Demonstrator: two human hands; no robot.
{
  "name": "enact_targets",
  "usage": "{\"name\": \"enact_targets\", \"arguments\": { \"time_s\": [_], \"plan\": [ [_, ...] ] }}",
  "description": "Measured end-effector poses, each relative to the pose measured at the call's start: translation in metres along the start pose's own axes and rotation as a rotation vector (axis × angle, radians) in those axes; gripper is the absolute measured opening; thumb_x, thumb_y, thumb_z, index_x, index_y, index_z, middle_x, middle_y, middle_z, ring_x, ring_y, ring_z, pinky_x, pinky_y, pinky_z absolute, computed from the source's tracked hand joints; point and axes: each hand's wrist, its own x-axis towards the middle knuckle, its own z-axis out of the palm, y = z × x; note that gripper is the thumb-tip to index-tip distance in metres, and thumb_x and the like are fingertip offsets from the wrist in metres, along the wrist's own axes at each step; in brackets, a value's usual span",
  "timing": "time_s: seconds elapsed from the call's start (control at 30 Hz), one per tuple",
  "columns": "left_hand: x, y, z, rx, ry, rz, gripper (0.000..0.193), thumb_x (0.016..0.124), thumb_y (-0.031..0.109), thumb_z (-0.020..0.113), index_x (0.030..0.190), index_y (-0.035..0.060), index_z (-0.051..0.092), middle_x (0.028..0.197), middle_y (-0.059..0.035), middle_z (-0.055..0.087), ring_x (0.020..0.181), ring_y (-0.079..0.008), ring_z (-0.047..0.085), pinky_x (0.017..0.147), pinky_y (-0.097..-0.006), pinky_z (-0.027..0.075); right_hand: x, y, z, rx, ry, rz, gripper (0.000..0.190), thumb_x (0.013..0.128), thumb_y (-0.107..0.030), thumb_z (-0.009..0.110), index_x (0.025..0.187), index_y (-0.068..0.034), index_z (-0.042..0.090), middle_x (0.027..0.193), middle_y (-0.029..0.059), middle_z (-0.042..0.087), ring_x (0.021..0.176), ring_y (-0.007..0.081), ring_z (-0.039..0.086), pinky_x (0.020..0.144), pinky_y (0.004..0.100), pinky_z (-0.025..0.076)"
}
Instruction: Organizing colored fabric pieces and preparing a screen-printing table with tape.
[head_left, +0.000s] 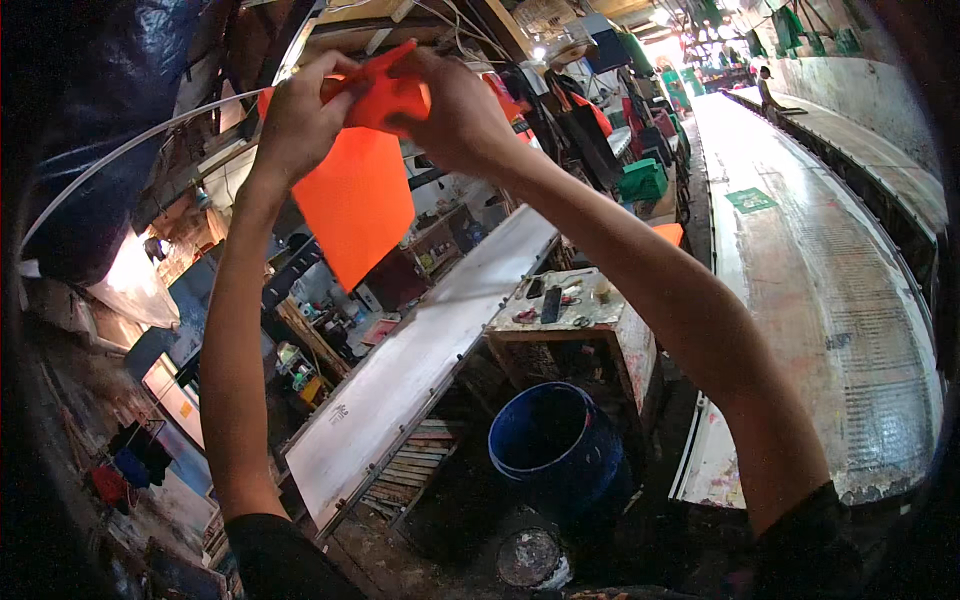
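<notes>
Both arms are raised, and an orange fabric piece (360, 199) hangs down between them with its lower corner pointing to the floor. My left hand (307, 112) grips the bunched upper edge of the fabric. On the other side, my right hand (454, 112) holds the same bunched edge, its fingers partly blurred. A thin pale line (135, 142), a cord or wire, runs from the left rim up to the fabric near my left hand. Whether the fabric passes over that line is hidden by my hands.
A long white printing table (420, 330) runs diagonally below. A blue plastic drum (540, 469) stands by a small worktable (559, 300) with phones and scissors. Another long table (795, 315) stretches along the right, with a green printed piece (750, 200) on it. A person (766, 90) is far back.
</notes>
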Motion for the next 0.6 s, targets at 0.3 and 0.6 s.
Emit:
{"name": "enact_targets", "arguments": {
  "time_s": [0.3, 0.6],
  "plan": [
    [0.024, -0.024, -0.009, -0.259, -0.3, -0.267, 0.026, 0.094, 0.017, 0.061, 0.114, 0.0008, 0.056, 0.089, -0.0069, 0.064, 0.076, -0.0127, 0.063, 0.066, -0.0273, 0.051, 0.011, 0.06, 0.023, 1.109, -0.124, 0.432, 0.015, 0.086, -0.002, 0.066, 0.101, 0.001, 0.066, 0.093, 0.0036, 0.065, 0.085, 0.0129, 0.064, 0.077, 0.0267, 0.053],
    [-0.009, 0.024, -0.032, 0.049, -0.439, -0.265, 0.021, 0.085, 0.015, 0.066, 0.097, -0.0013, 0.063, 0.083, -0.01, 0.064, 0.067, -0.0171, 0.059, 0.07, -0.0319, 0.047, -0.029, 0.074, 0.053, 0.987, -0.364, 0.479, 0.024, 0.089, -0.002, 0.059, 0.11, -0.001, 0.07, 0.083, 0.0032, 0.063, 0.075, 0.0079, 0.058, 0.076, 0.0249, 0.051]
  ]
}}
